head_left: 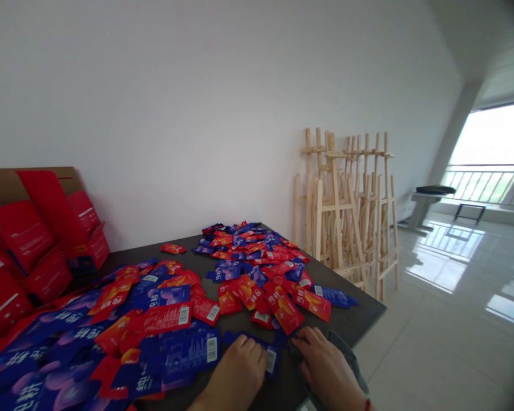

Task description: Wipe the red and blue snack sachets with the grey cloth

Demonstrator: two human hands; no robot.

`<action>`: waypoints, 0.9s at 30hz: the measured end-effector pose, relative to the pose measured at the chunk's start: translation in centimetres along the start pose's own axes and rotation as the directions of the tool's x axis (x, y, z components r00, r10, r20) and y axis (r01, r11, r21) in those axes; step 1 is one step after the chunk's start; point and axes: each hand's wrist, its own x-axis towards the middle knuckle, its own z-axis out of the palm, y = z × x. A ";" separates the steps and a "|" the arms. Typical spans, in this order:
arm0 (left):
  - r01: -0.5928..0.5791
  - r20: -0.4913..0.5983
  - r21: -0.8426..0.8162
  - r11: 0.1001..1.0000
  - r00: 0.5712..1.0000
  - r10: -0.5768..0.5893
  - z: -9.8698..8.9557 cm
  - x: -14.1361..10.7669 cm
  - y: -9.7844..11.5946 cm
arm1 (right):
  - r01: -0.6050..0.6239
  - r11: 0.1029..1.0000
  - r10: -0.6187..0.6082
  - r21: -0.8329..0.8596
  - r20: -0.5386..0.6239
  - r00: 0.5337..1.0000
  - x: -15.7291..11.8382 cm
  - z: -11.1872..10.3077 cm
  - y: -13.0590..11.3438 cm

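My left hand, its fingers curled, rests on a blue packet with a white barcode label near the table's front. To its right, my right hand has its fingers bent together at the edge of the pile, over a dark grey cloth-like item. What its fingertips hold, if anything, is hidden. Just beyond the right hand lies a red packet with orange fruit on it. Flat blue packets and red ones overlap left of my left hand.
Red and blue packets form a heap toward the far end of the dark table. Open red cartons stand at the left. Wooden easels lean together beyond the table's right edge, near a white wall.
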 end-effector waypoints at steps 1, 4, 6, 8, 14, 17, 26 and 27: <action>-0.015 0.021 -0.048 0.999 1.000 0.016 0.1 -0.1 0.7 | 0.000 1.000 0.000 -0.003 0.002 1.000 0.0 0.0 0.0; 0.004 0.061 -0.208 0.978 0.998 0.008 -0.5 -0.7 1.5 | 0.001 1.000 -0.001 -0.015 0.005 1.000 -0.1 -0.2 -0.1; 0.081 0.073 -0.272 0.959 0.995 -0.064 -1.3 -1.7 0.7 | 0.000 1.000 0.000 -0.024 0.007 1.000 -0.1 -0.2 0.0; 0.167 0.101 -0.288 0.943 0.985 -0.143 -2.1 -3.0 -0.6 | -0.005 1.000 0.005 -0.027 0.012 1.000 -0.1 -0.1 0.0; 0.192 0.166 -0.227 0.955 0.974 -0.157 -3.1 -4.5 -2.2 | -0.011 1.000 0.011 0.003 0.004 1.000 -0.2 -0.1 -0.1; 0.182 0.150 -0.204 0.962 0.977 -0.153 -3.1 -4.1 -1.9 | 0.001 1.000 -0.001 0.023 -0.003 1.000 -0.3 0.0 0.0; 0.580 0.516 -0.803 0.133 0.790 -0.332 -0.3 -4.1 -2.2 | -0.065 0.974 0.095 0.218 -0.126 0.987 -0.4 -1.2 0.9; 0.602 0.577 -0.799 0.007 0.769 -0.275 0.3 -4.1 -2.3 | -0.057 0.972 0.091 0.227 -0.144 0.985 -0.4 -1.5 0.3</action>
